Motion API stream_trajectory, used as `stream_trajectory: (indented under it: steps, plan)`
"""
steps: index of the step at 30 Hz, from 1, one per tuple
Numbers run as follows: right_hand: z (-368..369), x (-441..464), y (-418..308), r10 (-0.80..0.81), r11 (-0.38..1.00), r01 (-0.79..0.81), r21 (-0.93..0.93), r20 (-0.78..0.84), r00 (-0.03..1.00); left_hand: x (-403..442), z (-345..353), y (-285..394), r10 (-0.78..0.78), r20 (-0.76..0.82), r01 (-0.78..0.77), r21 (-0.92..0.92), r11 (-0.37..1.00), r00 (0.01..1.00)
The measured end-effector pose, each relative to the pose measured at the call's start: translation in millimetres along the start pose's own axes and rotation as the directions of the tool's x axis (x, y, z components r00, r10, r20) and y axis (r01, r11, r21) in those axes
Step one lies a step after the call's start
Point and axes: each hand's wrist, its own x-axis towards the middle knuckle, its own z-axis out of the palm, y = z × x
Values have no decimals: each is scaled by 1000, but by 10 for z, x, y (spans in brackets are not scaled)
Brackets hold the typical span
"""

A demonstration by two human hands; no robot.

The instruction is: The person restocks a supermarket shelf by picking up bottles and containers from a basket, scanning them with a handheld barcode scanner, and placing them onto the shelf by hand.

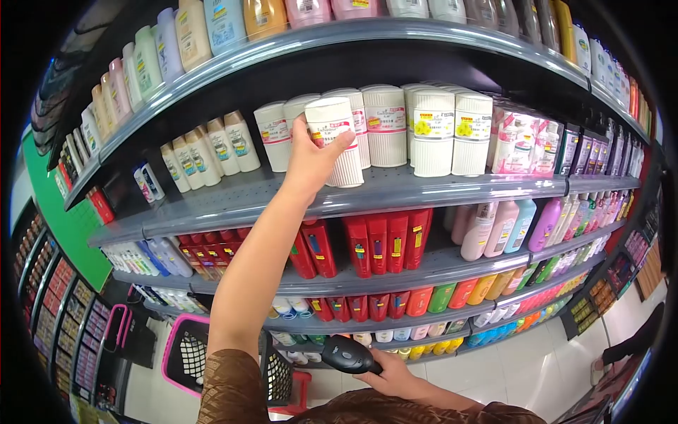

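My left hand (311,159) reaches up to the shelf and is closed around a white ribbed bottle (345,166) with a pink-and-black printed label. The thumb lies across its front and the fingers go round its left side. The bottle is tilted slightly, at the front edge of the shelf. Similar white bottles (385,131) stand behind and beside it; some carry yellow-green labels. Low in front of my body, my right hand (394,376) grips a black handheld barcode scanner (347,355) by its handle. The scanner's head points left, and its underside is hidden.
The grey shelf (424,194) holds cream bottles (242,141) at left and pink-white gift packs (526,145) at right. Red boxes (378,244) stand below. A black basket with a pink rim (169,353) and a red stool (300,396) are low left. A person's leg (632,343) shows at right.
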Motion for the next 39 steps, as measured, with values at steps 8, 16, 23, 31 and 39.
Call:
stream_trajectory:
  steps: [8,16,23,31,39]
  plan:
    - [98,77,142,-13,999,14,-43,22,1000,-191,-706,-193,80,146,-132,390,912,986]
    - [449,121,99,72,993,-64,-101,74,995,63,-1802,-182,-252,44,202,474,857,967]
    - [671,88,14,115,992,-112,-54,44,992,104,-1771,-300,-164,24,123,559,820,986]
    - [681,88,-24,59,997,-58,-55,8,998,144,-1719,-261,-68,28,29,702,711,997]
    - [471,51,43,116,991,-111,-76,66,991,155,-1693,-317,-83,-10,60,774,631,996]
